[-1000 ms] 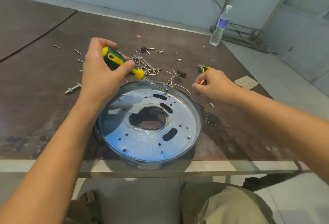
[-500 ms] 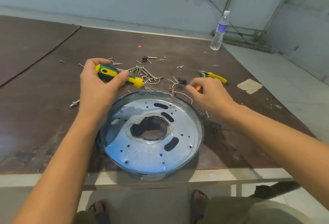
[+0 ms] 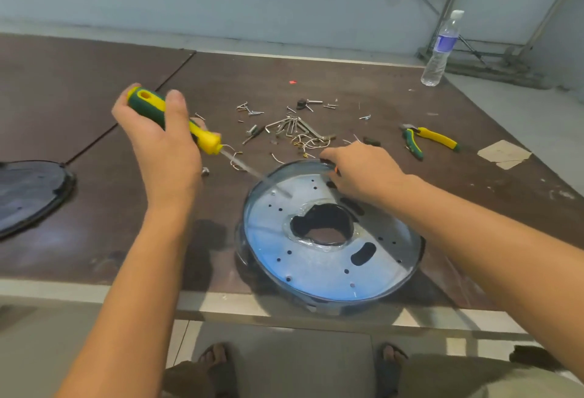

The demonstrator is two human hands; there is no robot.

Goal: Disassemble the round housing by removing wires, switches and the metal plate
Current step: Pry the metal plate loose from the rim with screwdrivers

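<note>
1. The left hand (image 3: 164,148) was raised above the table (image 3: 94,75), fingers and thumb wrapped firmly round the green-and-yellow handle of the screwdriver (image 3: 172,121).
2. The screwdriver shaft slanted down to the right. Its tip was over the far-left part of the metal plate (image 3: 316,268); contact with the plate could not be confirmed.
3. The round housing (image 3: 398,282) lay open side up on the table, near the front edge and right of centre. The metal plate sat inside it, with a large central opening, slots and small holes.
4. The right hand (image 3: 363,171) was on the far rim of the housing, fingers curled under. A small orange bit showed at the fingers. Whether the hand gripped the rim or something small could not be told.
5. Behind the housing: loose wires (image 3: 311,145), a set of hex keys (image 3: 292,127) and scattered screws.
6. Pliers (image 3: 426,140) lay further right, with a cardboard scrap (image 3: 504,154) beyond them.
7. A dark round cover (image 3: 28,195) sat at the left edge, and a water bottle (image 3: 441,50) stood at the far right corner.
</note>
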